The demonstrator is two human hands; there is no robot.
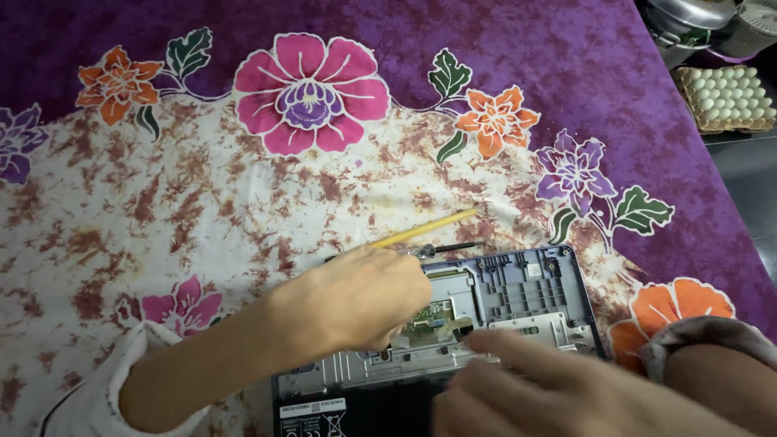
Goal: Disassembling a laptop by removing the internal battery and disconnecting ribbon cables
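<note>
Grey-blue plastic forms the opened laptop base (518, 295), which lies near the bottom of the view on the flowered cloth (202, 210), underside up, with its inner frame and a small circuit board (433, 311) exposed. Its long axis runs left to right, tilted slightly so the right end sits farther away.

The left hand (356, 299) rests directly over the left part of the base, fingers curled down toward the circuit board; what they grip, if anything, cannot be told. A yellow stick (425, 229) and a thin dark tool (453, 248) extend from behind this hand toward the far right, parallel to each other.

The right hand (550, 388) lies at the near edge, blurred, fingers extended flat across the base's near rim, pointing left. Both hands touch the base; the left is closer to the board.

An egg tray (724, 95) sits at the far right, off the cloth.
</note>
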